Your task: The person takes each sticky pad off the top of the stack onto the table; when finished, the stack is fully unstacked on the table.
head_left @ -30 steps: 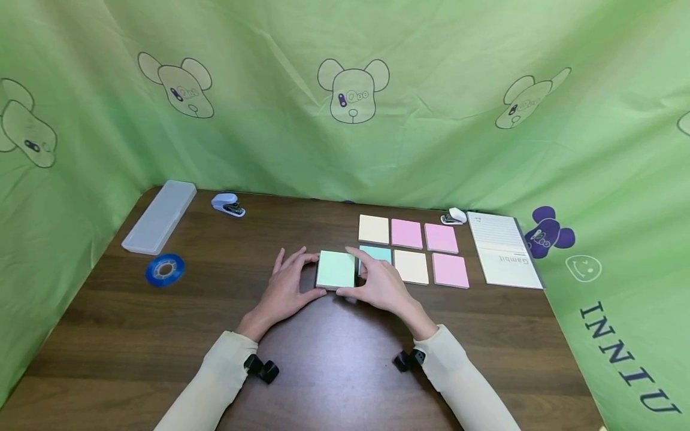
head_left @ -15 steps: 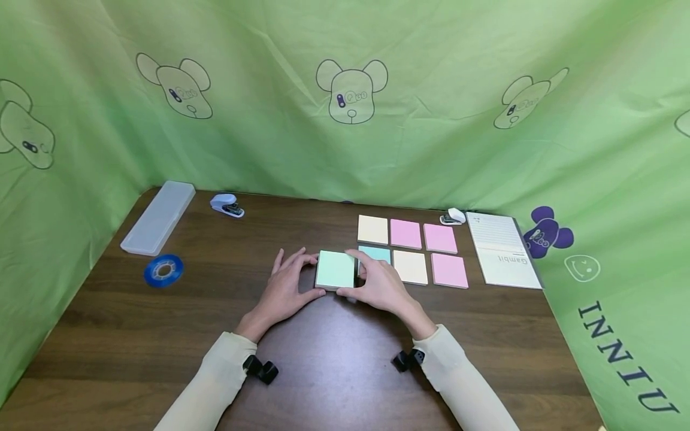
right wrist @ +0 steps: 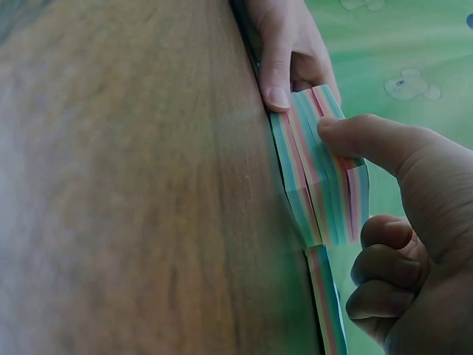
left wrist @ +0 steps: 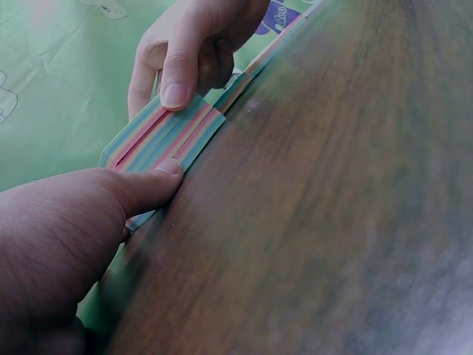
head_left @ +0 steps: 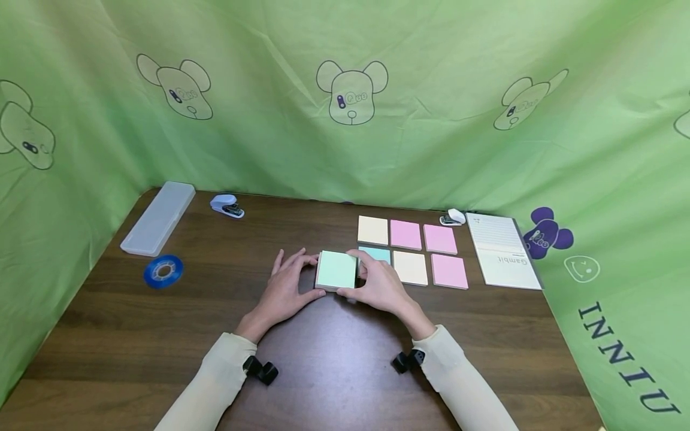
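Midway along the table stands a stack of sticky note pads (head_left: 336, 270) with a mint green top sheet. Its striped sides of teal, pink and yellow layers show in both wrist views, where some layers stand out unevenly. My left hand (head_left: 282, 293) grips the stack's left side, thumb at the near edge and index finger toward the far corner. From the right, my right hand (head_left: 380, 284) pinches it between thumb and index finger, the other fingers curled under. Just behind that hand lies a teal pad (head_left: 375, 255), partly hidden by it.
Cream pads (head_left: 411, 267) and pink pads (head_left: 450, 271) lie in two rows to the right. Beyond them are a white stapler (head_left: 453, 217) and a notebook (head_left: 504, 251). At left sit blue tape (head_left: 163, 272), a translucent case (head_left: 159, 219) and a lilac stapler (head_left: 227, 205). A green curtain (head_left: 345, 161) borders the table.
The upper part of the stack has shifted very slightly right. Both hands keep nearly the same place and grip; the other things have not moved.
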A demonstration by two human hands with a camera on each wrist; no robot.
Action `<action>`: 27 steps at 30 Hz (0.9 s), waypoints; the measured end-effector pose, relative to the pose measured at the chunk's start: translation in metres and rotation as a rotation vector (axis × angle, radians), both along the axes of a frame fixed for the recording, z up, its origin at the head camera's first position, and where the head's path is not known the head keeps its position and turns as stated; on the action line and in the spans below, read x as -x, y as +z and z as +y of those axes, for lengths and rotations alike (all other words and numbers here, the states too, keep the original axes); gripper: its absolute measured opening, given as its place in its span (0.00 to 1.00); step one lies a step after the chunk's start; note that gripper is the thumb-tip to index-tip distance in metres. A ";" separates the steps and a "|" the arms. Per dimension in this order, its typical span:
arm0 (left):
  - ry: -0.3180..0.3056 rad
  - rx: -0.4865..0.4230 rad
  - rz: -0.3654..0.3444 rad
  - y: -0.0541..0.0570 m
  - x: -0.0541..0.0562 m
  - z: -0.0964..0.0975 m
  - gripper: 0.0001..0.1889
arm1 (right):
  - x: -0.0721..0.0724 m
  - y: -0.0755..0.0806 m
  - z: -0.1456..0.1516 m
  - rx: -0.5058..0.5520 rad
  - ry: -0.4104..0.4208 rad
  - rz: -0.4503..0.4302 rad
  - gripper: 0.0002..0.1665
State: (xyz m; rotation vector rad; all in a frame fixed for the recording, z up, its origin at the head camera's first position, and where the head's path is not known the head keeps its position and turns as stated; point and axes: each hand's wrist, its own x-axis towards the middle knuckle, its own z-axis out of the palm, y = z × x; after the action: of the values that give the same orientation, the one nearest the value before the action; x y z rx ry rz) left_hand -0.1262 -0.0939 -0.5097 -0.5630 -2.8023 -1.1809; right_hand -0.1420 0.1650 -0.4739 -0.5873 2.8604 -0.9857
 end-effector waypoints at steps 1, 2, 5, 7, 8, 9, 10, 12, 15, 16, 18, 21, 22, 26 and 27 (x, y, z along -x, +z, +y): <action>-0.001 0.000 -0.002 0.000 0.000 0.000 0.37 | 0.000 0.000 0.000 0.006 -0.003 0.002 0.51; -0.001 0.000 -0.001 0.000 0.000 0.000 0.37 | 0.000 0.000 0.001 0.012 -0.005 0.004 0.51; -0.002 0.000 -0.008 -0.001 0.000 0.000 0.37 | 0.000 -0.001 0.001 0.021 -0.009 0.010 0.50; -0.001 0.002 -0.015 0.000 0.000 0.000 0.36 | 0.000 -0.001 0.002 0.023 -0.006 0.012 0.50; 0.000 0.002 -0.017 0.000 0.000 0.000 0.37 | 0.000 -0.001 0.002 0.024 -0.005 0.013 0.49; 0.001 0.003 -0.022 0.000 0.000 0.000 0.36 | 0.000 -0.001 0.002 0.025 -0.004 0.015 0.49; 0.001 0.003 -0.023 0.000 0.000 0.000 0.36 | 0.000 -0.001 0.002 0.026 -0.004 0.017 0.49; 0.000 0.002 -0.021 0.000 -0.001 0.000 0.37 | 0.000 -0.001 0.003 0.034 -0.002 0.022 0.49; -0.002 -0.003 -0.014 0.001 -0.001 0.000 0.37 | 0.000 -0.001 0.004 0.050 0.004 0.035 0.49; -0.003 -0.004 -0.010 0.001 -0.001 0.000 0.37 | 0.000 -0.001 0.004 0.056 0.006 0.042 0.48; -0.004 -0.005 -0.008 0.001 -0.001 0.000 0.37 | 0.001 -0.002 0.005 0.068 0.009 0.056 0.48; -0.001 -0.002 -0.007 0.001 -0.001 0.000 0.37 | 0.001 -0.001 0.006 0.078 0.006 0.068 0.48; 0.000 -0.002 -0.006 0.001 -0.001 0.000 0.37 | 0.001 -0.001 0.007 0.078 0.005 0.067 0.48; 0.003 0.002 -0.009 0.001 -0.001 0.000 0.37 | 0.001 0.002 0.007 0.061 0.001 0.053 0.48; 0.003 0.001 -0.011 0.002 0.000 0.000 0.37 | 0.001 0.003 0.007 0.055 0.001 0.051 0.48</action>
State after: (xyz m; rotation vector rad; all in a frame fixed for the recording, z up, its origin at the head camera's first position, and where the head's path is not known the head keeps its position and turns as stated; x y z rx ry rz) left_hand -0.1257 -0.0939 -0.5080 -0.5534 -2.8125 -1.1856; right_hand -0.1426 0.1722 -0.4711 -0.6276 2.8849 -1.0683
